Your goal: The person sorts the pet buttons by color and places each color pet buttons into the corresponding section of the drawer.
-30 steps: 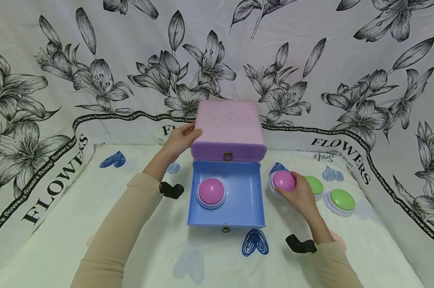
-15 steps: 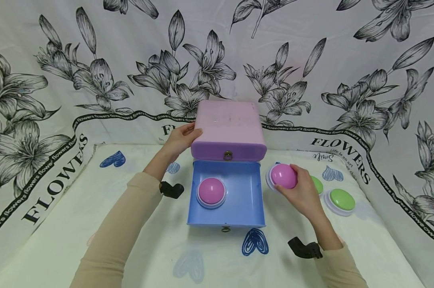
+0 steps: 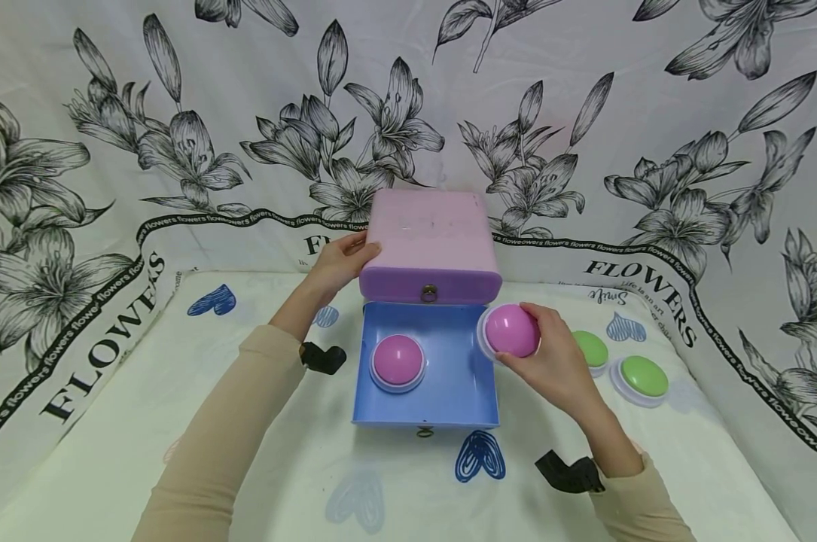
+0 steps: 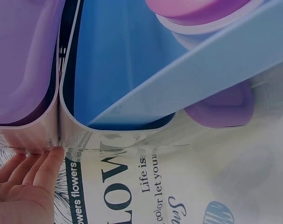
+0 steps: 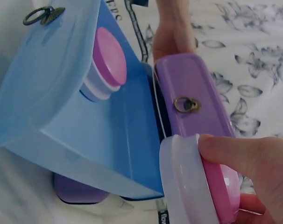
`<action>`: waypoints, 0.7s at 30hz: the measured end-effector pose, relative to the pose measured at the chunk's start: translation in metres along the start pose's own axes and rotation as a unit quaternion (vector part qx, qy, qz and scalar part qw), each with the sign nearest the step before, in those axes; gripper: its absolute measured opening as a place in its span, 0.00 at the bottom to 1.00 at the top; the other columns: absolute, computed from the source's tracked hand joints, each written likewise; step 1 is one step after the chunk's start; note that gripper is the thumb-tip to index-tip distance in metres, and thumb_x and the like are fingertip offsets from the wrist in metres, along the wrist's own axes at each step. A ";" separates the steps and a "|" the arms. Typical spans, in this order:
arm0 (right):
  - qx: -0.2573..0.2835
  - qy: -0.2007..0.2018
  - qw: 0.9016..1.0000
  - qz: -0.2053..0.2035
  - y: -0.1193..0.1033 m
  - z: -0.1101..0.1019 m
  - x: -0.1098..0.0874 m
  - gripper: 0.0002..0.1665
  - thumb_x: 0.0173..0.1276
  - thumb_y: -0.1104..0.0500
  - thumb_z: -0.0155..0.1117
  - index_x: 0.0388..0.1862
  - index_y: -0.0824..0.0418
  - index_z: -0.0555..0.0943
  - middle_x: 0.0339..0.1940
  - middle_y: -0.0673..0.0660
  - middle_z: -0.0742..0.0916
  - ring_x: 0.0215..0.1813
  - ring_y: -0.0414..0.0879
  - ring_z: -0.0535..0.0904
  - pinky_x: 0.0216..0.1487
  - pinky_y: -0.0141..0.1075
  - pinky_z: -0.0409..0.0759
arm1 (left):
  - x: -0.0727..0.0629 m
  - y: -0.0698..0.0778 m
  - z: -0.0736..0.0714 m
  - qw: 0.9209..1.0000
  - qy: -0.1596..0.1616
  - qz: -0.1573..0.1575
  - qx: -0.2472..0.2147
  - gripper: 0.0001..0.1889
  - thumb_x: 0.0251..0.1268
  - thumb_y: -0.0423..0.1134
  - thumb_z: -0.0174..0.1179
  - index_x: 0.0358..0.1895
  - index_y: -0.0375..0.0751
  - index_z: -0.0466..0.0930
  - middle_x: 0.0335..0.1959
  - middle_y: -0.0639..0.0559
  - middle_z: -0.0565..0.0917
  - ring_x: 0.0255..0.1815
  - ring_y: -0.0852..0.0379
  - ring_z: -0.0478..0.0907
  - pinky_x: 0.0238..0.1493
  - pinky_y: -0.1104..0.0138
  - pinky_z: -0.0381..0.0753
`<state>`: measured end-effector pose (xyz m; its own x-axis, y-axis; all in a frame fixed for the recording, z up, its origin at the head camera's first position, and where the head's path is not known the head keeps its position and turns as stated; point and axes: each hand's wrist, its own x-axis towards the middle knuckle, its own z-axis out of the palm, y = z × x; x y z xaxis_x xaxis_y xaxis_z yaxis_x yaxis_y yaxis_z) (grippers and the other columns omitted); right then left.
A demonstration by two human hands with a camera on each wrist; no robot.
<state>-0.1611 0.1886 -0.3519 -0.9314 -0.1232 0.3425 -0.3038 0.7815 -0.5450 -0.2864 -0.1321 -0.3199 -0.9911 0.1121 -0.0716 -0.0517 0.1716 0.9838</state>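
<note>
In the head view my right hand (image 3: pixel 553 361) pinches a pink domed push button (image 3: pixel 512 330) with a white base. The button is tilted and overlaps the right rim of the pulled-out blue drawer (image 3: pixel 458 376). A second pink push button (image 3: pixel 397 360) sits inside that drawer, on its left side. My left hand (image 3: pixel 340 263) rests against the left side of the pink and purple drawer box (image 3: pixel 431 233), thumb at its top edge. The left wrist view shows the fingers (image 4: pixel 41 168) lying fairly straight against the box's side.
Two green push buttons, a nearer one (image 3: pixel 644 376) and a farther one (image 3: pixel 591 348), stand on the heart-printed cloth right of the drawer. A brass ring pull (image 3: pixel 425 432) hangs on the drawer's front. A purple drawer front (image 5: pixel 78 189) shows beneath the blue drawer. Flower-printed fabric (image 3: pixel 279 150) hangs behind.
My right hand has lifted the pink push button off the cloth and carried it left to the drawer's right rim. The farther green button is less covered. My left hand has stayed put.
</note>
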 end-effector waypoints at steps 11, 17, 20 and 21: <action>-0.012 -0.080 0.995 -0.066 -0.022 0.016 -0.002 0.49 0.43 0.53 0.79 0.63 0.60 0.64 0.56 0.57 0.75 0.55 0.52 0.74 0.47 0.46 0.81 | -0.001 0.000 -0.001 1.000 0.000 -0.001 -0.002 0.35 0.62 0.51 0.58 0.70 0.45 0.57 0.65 0.47 0.69 0.58 0.53 0.73 0.57 0.62 0.74; -0.028 -0.103 0.991 -0.087 -0.028 0.028 -0.003 0.49 0.43 0.53 0.79 0.63 0.59 0.65 0.57 0.57 0.75 0.56 0.51 0.74 0.47 0.45 0.81 | 0.000 -0.001 0.000 1.000 0.002 0.002 0.003 0.35 0.62 0.51 0.58 0.70 0.45 0.57 0.64 0.48 0.70 0.57 0.54 0.74 0.57 0.62 0.75; -0.039 -0.108 0.989 -0.097 -0.029 0.033 -0.003 0.49 0.42 0.53 0.79 0.62 0.60 0.65 0.57 0.58 0.75 0.56 0.52 0.74 0.48 0.45 0.81 | 0.001 0.000 0.000 1.000 0.003 0.003 0.004 0.35 0.62 0.51 0.58 0.70 0.45 0.57 0.64 0.48 0.70 0.57 0.53 0.74 0.57 0.62 0.75; -0.042 -0.110 0.988 -0.100 -0.029 0.035 -0.003 0.49 0.42 0.53 0.79 0.62 0.60 0.66 0.57 0.58 0.75 0.56 0.52 0.74 0.48 0.45 0.81 | 0.000 0.000 0.000 1.000 0.002 0.004 0.004 0.35 0.62 0.51 0.58 0.70 0.45 0.57 0.64 0.48 0.70 0.57 0.54 0.74 0.57 0.62 0.74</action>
<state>-0.1565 0.1448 -0.3635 -0.8782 -0.4027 0.2579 -0.4771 0.7747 -0.4149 -0.2867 -0.1319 -0.3201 -0.9921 0.1089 -0.0631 -0.0430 0.1786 0.9830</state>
